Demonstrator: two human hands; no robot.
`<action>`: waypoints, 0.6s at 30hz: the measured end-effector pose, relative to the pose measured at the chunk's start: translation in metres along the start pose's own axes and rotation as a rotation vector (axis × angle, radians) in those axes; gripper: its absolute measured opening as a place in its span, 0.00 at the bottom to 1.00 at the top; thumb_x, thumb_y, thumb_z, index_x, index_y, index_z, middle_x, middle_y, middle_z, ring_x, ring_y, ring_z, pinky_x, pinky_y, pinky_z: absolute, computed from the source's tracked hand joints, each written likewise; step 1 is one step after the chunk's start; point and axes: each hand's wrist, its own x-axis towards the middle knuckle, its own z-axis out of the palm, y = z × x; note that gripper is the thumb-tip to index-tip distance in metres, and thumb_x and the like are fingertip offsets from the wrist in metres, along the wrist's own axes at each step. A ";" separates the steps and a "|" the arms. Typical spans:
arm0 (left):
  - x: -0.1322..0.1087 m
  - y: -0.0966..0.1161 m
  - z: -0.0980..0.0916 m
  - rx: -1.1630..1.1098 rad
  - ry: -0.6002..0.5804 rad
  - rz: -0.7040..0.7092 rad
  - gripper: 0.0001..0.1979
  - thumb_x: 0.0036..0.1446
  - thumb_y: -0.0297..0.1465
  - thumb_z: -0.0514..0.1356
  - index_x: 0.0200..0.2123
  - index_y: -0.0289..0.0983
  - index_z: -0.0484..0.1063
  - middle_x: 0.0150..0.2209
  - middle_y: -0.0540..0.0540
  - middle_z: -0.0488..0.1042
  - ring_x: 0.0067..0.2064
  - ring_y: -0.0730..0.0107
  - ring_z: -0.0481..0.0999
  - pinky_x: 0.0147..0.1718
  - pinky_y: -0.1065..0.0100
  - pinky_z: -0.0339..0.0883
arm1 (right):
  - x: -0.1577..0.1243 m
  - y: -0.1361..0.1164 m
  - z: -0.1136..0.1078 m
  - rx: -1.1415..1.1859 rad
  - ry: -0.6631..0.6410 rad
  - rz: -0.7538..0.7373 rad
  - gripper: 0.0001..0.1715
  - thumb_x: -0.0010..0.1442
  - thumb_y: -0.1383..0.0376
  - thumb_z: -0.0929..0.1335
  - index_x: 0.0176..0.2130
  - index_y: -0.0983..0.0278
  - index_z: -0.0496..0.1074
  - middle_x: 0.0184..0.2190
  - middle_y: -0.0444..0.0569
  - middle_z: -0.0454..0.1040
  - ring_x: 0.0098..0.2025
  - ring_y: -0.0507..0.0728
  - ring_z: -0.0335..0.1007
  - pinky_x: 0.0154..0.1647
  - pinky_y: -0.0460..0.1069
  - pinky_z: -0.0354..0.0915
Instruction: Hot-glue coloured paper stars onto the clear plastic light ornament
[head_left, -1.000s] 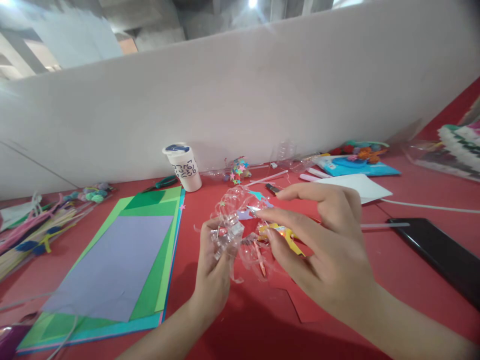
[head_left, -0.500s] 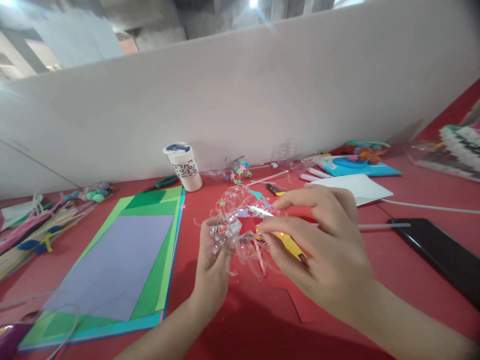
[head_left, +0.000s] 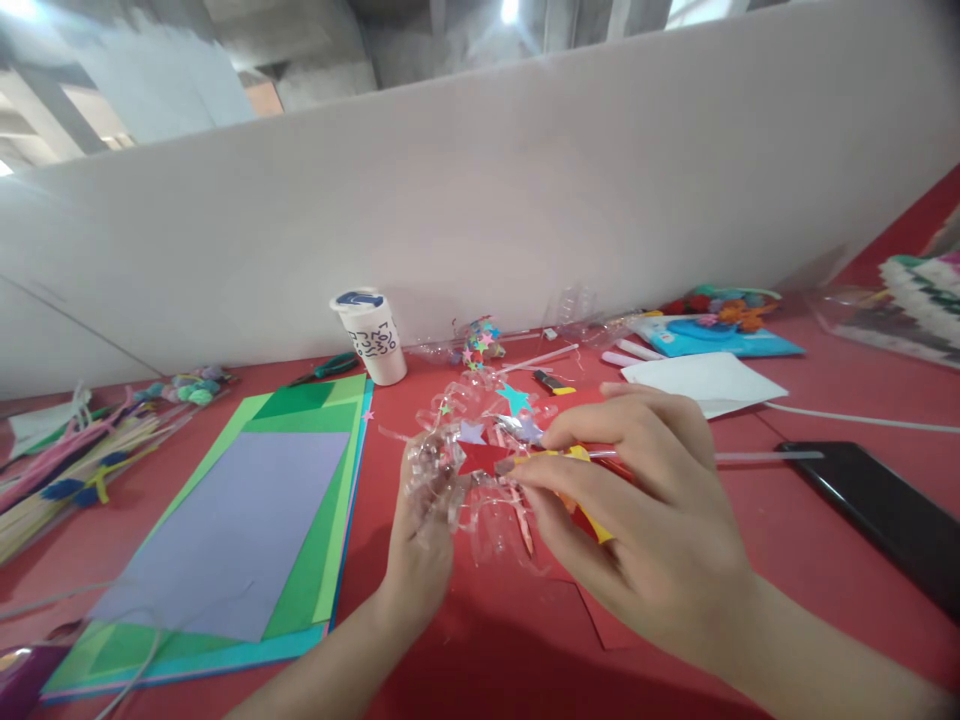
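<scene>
My left hand [head_left: 427, 500] is closed around a bundle of clear, curly plastic strips [head_left: 487, 515], which spreads out past the fingers. A lilac star [head_left: 472, 433] and a turquoise star [head_left: 514, 400] sit among the curls. My right hand [head_left: 630, 490] comes in from the right, thumb and index finger pinched at the edge of a red star [head_left: 478, 460] in the middle of the bundle. Behind the right fingers lie yellow pieces [head_left: 581, 490], partly hidden, and a pale stick [head_left: 765, 456] that runs toward the phone.
Coloured sheets [head_left: 225, 530] lie stacked at left, with pliers [head_left: 334, 366] and a white cup [head_left: 373, 340] behind. A black phone [head_left: 877, 510] is at right. White paper [head_left: 705, 385], a blue packet [head_left: 720, 338] and a cutter [head_left: 553, 382] lie farther back.
The red star now shows between my hands, at my right fingertips. The plastic curls have turned slightly, and the turquoise star faces me more fully. Both hands stay in nearly the same place.
</scene>
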 end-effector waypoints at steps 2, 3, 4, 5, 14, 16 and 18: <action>0.000 0.003 0.002 -0.023 -0.008 -0.028 0.13 0.50 0.36 0.65 0.41 0.44 0.73 0.44 0.44 0.73 0.42 0.58 0.76 0.39 0.59 0.75 | 0.000 0.001 0.000 -0.014 0.010 -0.014 0.09 0.53 0.74 0.69 0.33 0.60 0.72 0.34 0.50 0.72 0.36 0.59 0.63 0.46 0.61 0.62; 0.000 0.005 0.003 -0.039 -0.006 -0.046 0.13 0.49 0.36 0.66 0.40 0.43 0.73 0.41 0.45 0.73 0.40 0.60 0.76 0.40 0.60 0.74 | -0.001 0.001 0.000 -0.026 0.011 -0.014 0.09 0.53 0.74 0.69 0.33 0.60 0.72 0.34 0.50 0.72 0.36 0.59 0.63 0.47 0.61 0.62; 0.000 0.006 0.004 -0.053 0.000 -0.062 0.13 0.48 0.36 0.66 0.39 0.42 0.73 0.38 0.46 0.73 0.38 0.62 0.77 0.40 0.60 0.74 | -0.001 0.002 0.000 -0.038 0.012 -0.012 0.09 0.53 0.74 0.69 0.33 0.60 0.72 0.34 0.50 0.73 0.36 0.59 0.64 0.47 0.61 0.62; -0.001 0.007 0.005 -0.068 0.008 -0.077 0.13 0.47 0.36 0.67 0.38 0.42 0.73 0.36 0.48 0.73 0.37 0.64 0.76 0.41 0.61 0.73 | 0.000 0.002 0.000 -0.051 0.013 -0.010 0.09 0.53 0.73 0.69 0.33 0.60 0.73 0.34 0.50 0.73 0.36 0.59 0.64 0.47 0.62 0.62; -0.002 0.008 0.006 -0.046 -0.031 -0.071 0.13 0.49 0.34 0.66 0.39 0.43 0.73 0.40 0.47 0.74 0.37 0.66 0.76 0.37 0.66 0.73 | 0.000 0.000 0.000 -0.082 0.029 -0.001 0.12 0.55 0.73 0.69 0.41 0.61 0.73 0.35 0.51 0.73 0.36 0.60 0.67 0.48 0.62 0.61; -0.002 0.007 0.006 0.001 -0.065 -0.045 0.11 0.52 0.34 0.64 0.41 0.43 0.73 0.39 0.47 0.74 0.39 0.65 0.75 0.39 0.65 0.73 | -0.001 0.000 0.001 -0.098 0.021 0.000 0.09 0.55 0.73 0.69 0.37 0.61 0.73 0.35 0.52 0.73 0.37 0.60 0.67 0.47 0.62 0.62; -0.002 0.007 0.006 0.023 -0.082 -0.032 0.11 0.52 0.33 0.64 0.41 0.44 0.73 0.39 0.47 0.74 0.40 0.65 0.75 0.41 0.65 0.72 | -0.001 0.000 0.002 -0.094 0.019 0.001 0.07 0.55 0.74 0.69 0.32 0.62 0.73 0.34 0.52 0.73 0.36 0.60 0.66 0.46 0.62 0.62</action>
